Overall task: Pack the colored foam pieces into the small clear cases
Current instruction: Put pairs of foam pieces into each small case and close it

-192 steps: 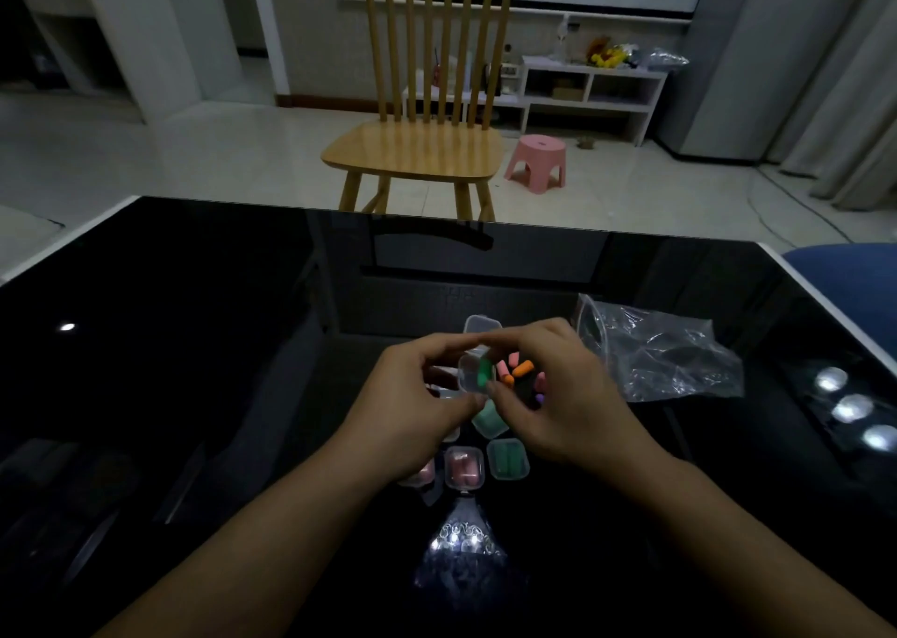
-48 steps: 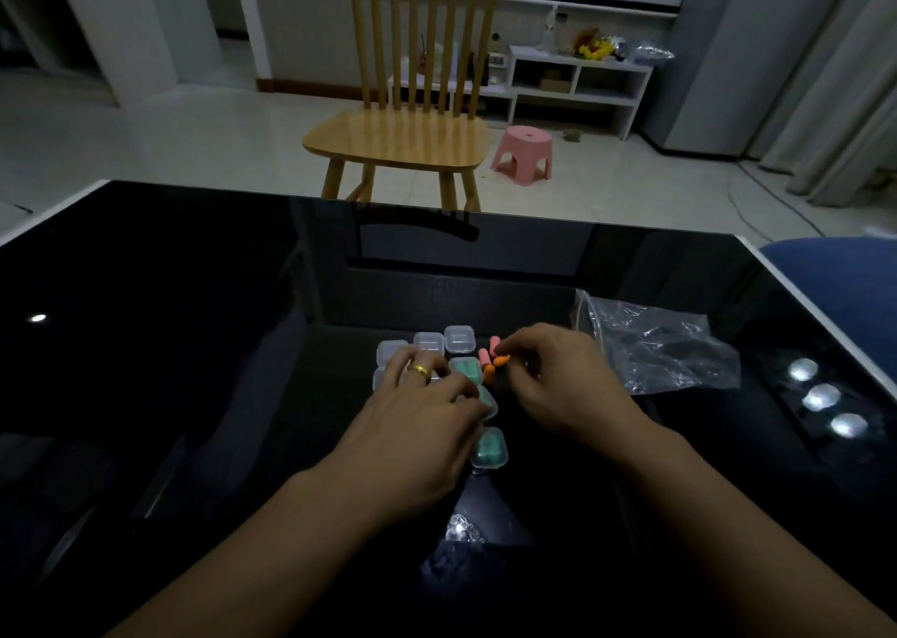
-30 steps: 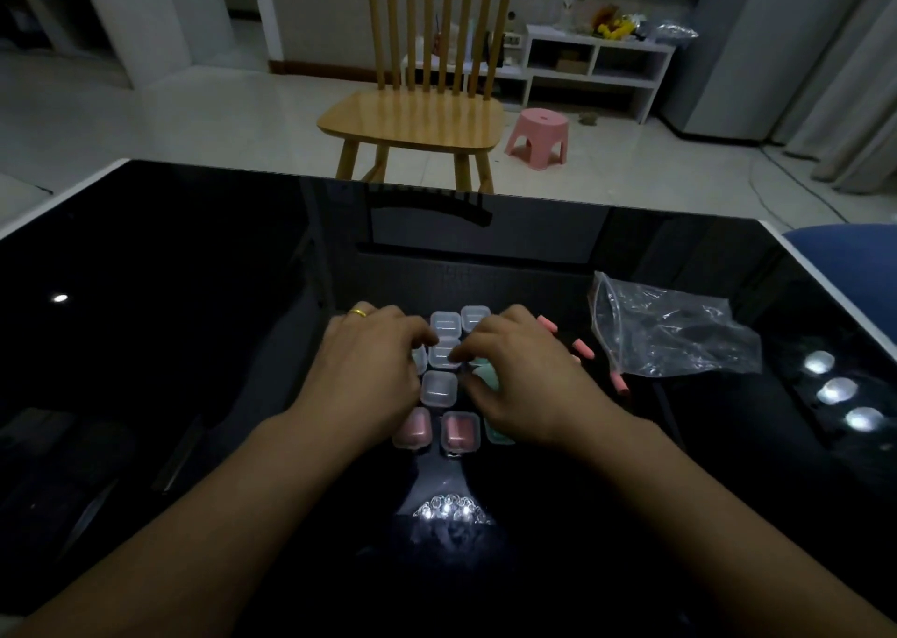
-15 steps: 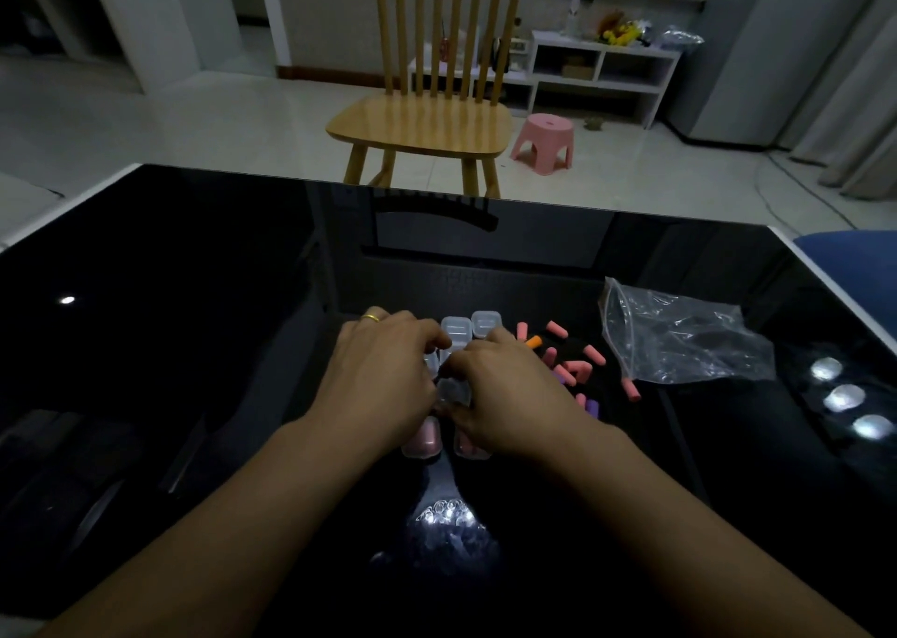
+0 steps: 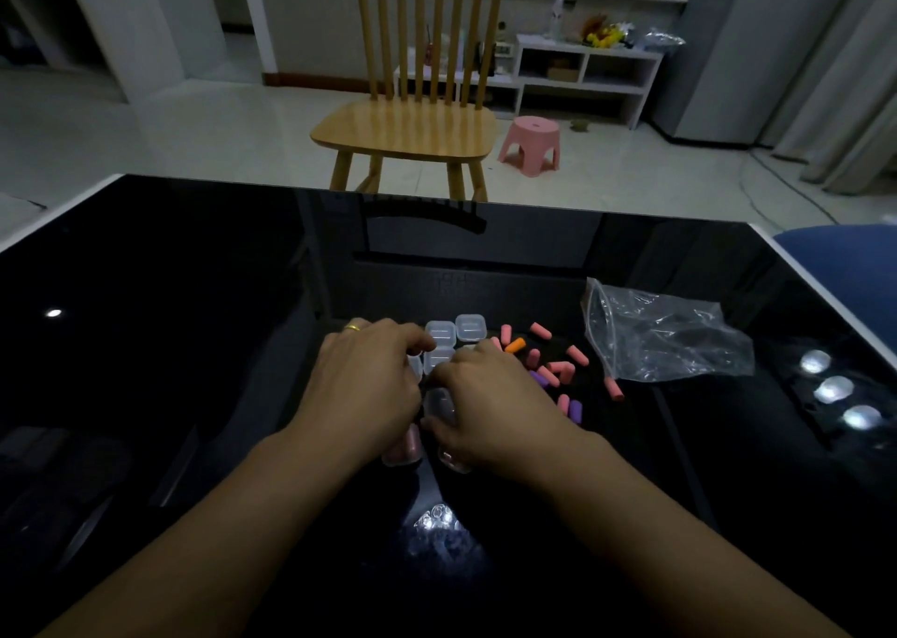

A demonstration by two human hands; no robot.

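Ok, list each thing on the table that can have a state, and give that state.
Left hand: fingers curled among the clear cases; grip hidden.
Right hand: fingers curled over a clear case; grip not clear.
Two far cases: lids shut, look empty.
Pink-filled case: on the table, partly under the left hand.
Loose foam pieces: scattered, unpacked.
Plastic bag: lying crumpled, mouth open.

A wooden chair (image 5: 407, 128) stands on the pale tiled floor (image 5: 145, 142) beyond the glossy black table (image 5: 145, 297). A pink stool (image 5: 531, 145) sits beside it, near a white shelf unit (image 5: 582, 74) against the wall; the light is dim.
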